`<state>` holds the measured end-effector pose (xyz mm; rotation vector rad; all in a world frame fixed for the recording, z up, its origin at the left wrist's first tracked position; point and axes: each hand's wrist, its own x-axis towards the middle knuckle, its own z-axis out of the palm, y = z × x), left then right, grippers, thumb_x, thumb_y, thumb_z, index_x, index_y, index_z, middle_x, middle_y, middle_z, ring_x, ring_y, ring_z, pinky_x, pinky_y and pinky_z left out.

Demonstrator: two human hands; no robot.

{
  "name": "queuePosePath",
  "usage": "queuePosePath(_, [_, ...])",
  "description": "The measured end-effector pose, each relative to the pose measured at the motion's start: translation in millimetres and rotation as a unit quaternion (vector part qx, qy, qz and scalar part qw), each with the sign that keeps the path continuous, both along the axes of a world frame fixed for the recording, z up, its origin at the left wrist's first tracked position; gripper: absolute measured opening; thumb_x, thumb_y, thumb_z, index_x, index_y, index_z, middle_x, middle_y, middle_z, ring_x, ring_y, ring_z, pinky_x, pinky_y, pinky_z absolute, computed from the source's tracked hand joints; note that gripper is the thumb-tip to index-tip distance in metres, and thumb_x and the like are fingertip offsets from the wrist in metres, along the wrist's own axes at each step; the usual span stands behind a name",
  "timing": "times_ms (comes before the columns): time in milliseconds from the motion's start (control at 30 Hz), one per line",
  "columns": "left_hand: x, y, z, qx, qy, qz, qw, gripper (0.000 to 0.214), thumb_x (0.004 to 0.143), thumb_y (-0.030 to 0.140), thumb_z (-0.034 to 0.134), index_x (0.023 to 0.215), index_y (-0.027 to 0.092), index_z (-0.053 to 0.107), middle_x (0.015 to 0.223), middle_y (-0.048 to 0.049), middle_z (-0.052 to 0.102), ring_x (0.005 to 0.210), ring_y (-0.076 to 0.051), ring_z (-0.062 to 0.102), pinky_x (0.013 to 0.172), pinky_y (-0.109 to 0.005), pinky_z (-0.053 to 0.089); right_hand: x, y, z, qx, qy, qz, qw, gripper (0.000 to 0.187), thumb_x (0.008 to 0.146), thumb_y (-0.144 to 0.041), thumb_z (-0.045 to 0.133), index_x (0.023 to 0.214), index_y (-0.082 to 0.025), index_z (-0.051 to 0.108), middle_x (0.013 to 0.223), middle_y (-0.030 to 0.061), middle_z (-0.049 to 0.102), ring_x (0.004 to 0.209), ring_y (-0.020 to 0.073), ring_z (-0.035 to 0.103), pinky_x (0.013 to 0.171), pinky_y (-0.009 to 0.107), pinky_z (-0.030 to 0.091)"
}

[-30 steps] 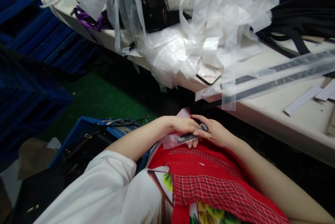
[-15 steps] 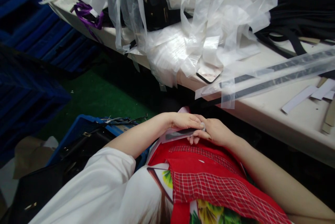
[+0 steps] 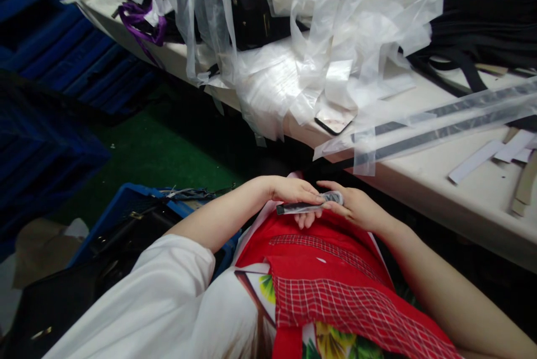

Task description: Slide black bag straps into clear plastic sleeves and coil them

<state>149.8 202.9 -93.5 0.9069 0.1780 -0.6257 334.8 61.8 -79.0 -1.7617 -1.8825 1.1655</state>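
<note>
Both my hands meet over my lap, just above a red apron. My left hand is closed over the left part of a short dark strip in clear plastic wrap. My right hand pinches the crumpled right end of that wrap between thumb and fingers. The strip lies level between the two hands, below the front edge of the white table.
A big heap of clear plastic strips covers the table's left part, a phone at its edge. Long wrapped dark straps and white paper pieces lie to the right. A blue crate with black bags stands on the green floor.
The hands have risen slightly. The pale plastic under the strip is gone from the left side, and the wrap is now bunched at the right end in my right fingers.
</note>
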Motion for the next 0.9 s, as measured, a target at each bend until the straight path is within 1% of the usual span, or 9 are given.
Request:
queuePosePath(100, [6, -8, -2.8, 0.024, 0.009, 0.032, 0.999, 0.055, 0.078, 0.066, 0.066, 0.089, 0.012, 0.069, 0.061, -0.0056, 0.071, 0.049, -0.016, 0.063, 0.055, -0.028, 0.055, -5, 3, 2.7, -0.02, 0.05, -0.011, 0.999, 0.045, 0.096, -0.052, 0.045, 0.126, -0.021, 0.059, 0.109, 0.0089, 0.073, 0.092, 0.0233, 0.07, 0.083, 0.032, 0.051])
queuePosePath(167, [7, -12, -3.9, 0.072, 0.054, 0.037, 0.995, 0.061, 0.079, 0.072, 0.058, 0.08, 0.012, 0.068, 0.051, -0.0032, 0.064, 0.041, -0.014, 0.056, 0.048, -0.026, 0.051, -5, 3, 2.2, -0.02, 0.061, -0.033, 0.997, 0.043, 0.097, -0.052, 0.044, 0.121, -0.021, 0.062, 0.112, 0.0084, 0.072, 0.094, 0.0222, 0.07, 0.084, 0.031, 0.051])
queuePosePath(300, [1, -14, 2.3, 0.171, 0.128, 0.02, 0.977, 0.07, 0.08, 0.08, 0.045, 0.061, 0.014, 0.06, 0.037, 0.0032, 0.043, 0.031, -0.009, 0.037, 0.035, -0.021, 0.032, 0, 2, -0.5, -0.016, -0.007, -0.034, 0.999, 0.047, 0.092, -0.054, 0.053, 0.124, -0.02, 0.061, 0.109, 0.0101, 0.073, 0.093, 0.0246, 0.07, 0.082, 0.034, 0.051])
queuePosePath(433, [-11, -5, 20.5, 0.079, 0.081, 0.093, 0.989, 0.051, 0.081, 0.066, 0.061, 0.071, 0.016, 0.058, 0.039, 0.0098, 0.03, 0.033, -0.005, 0.019, 0.034, -0.018, 0.016, 10, 5, -3.2, 0.011, -0.075, -0.036, 0.996, 0.08, 0.076, -0.051, 0.073, 0.143, -0.018, 0.045, 0.111, 0.0136, 0.071, 0.096, 0.0289, 0.069, 0.082, 0.038, 0.052])
queuePosePath(533, [-19, 6, 34.8, 0.017, 0.056, 0.144, 0.988, 0.037, 0.081, 0.049, 0.068, 0.081, 0.013, 0.06, 0.045, 0.0093, 0.034, 0.038, -0.005, 0.019, 0.036, -0.017, 0.014, 21, 10, -4.8, 0.027, -0.07, -0.065, 0.995, 0.066, 0.081, -0.029, 0.066, 0.143, -0.021, 0.046, 0.118, 0.0112, 0.069, 0.098, 0.0248, 0.069, 0.084, 0.035, 0.052])
queuePosePath(667, [-26, 13, 41.1, -0.003, 0.069, 0.131, 0.989, 0.032, 0.086, 0.045, 0.065, 0.095, 0.014, 0.06, 0.055, 0.007, 0.042, 0.04, -0.005, 0.027, 0.036, -0.016, 0.019, 37, 17, -0.9, 0.056, -0.057, -0.083, 0.993, 0.053, 0.079, -0.012, 0.058, 0.13, -0.021, 0.06, 0.119, 0.0077, 0.07, 0.106, 0.0227, 0.067, 0.095, 0.036, 0.05])
queuePosePath(733, [-28, 11, 38.4, 0.0, 0.096, 0.107, 0.99, 0.034, 0.087, 0.048, 0.063, 0.093, 0.014, 0.06, 0.054, 0.0074, 0.041, 0.037, -0.004, 0.022, 0.034, -0.017, 0.015, 44, 18, 2.7, 0.069, -0.052, -0.08, 0.993, 0.051, 0.077, -0.009, 0.056, 0.126, -0.02, 0.063, 0.12, 0.0076, 0.07, 0.11, 0.0226, 0.066, 0.099, 0.037, 0.048])
queuePosePath(833, [-28, 6, 39.6, -0.016, 0.1, 0.083, 0.991, 0.04, 0.088, 0.05, 0.061, 0.08, 0.011, 0.061, 0.047, 0.0108, 0.028, 0.038, -0.003, 0.012, 0.034, -0.016, 0.009, 48, 20, 4.0, 0.075, -0.049, -0.058, 0.994, 0.048, 0.076, -0.006, 0.054, 0.121, -0.019, 0.066, 0.119, 0.0079, 0.07, 0.111, 0.023, 0.065, 0.101, 0.038, 0.046])
queuePosePath(900, [-27, 5, 51.5, -0.04, 0.063, 0.119, 0.99, 0.04, 0.089, 0.048, 0.062, 0.073, 0.012, 0.06, 0.045, 0.0116, 0.023, 0.038, -0.003, 0.01, 0.035, -0.015, 0.009, 42, 19, -0.6, 0.074, -0.038, -0.045, 0.996, 0.041, 0.08, -0.008, 0.051, 0.116, -0.019, 0.069, 0.116, 0.0082, 0.071, 0.109, 0.024, 0.065, 0.099, 0.038, 0.046])
